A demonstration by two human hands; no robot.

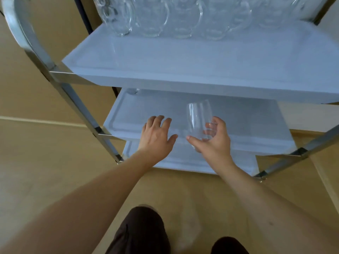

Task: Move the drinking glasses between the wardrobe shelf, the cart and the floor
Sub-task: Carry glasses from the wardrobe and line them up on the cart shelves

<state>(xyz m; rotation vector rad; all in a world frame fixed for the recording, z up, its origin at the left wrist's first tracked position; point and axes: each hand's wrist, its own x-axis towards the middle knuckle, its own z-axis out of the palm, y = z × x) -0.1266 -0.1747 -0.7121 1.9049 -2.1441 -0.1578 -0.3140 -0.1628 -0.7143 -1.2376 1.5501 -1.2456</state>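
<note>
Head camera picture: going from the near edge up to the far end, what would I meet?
Dark trouser knees → tan floor → cart's bottom tray → right hand gripping a clear glass over the middle tray → top tray → row of glass mugs.

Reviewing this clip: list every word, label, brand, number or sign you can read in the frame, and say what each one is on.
None: no readable text in the head view.
The cart, its handled mugs and the drinking glass held by the right hand carry no visible print or label.
The left hand holds nothing.
</note>
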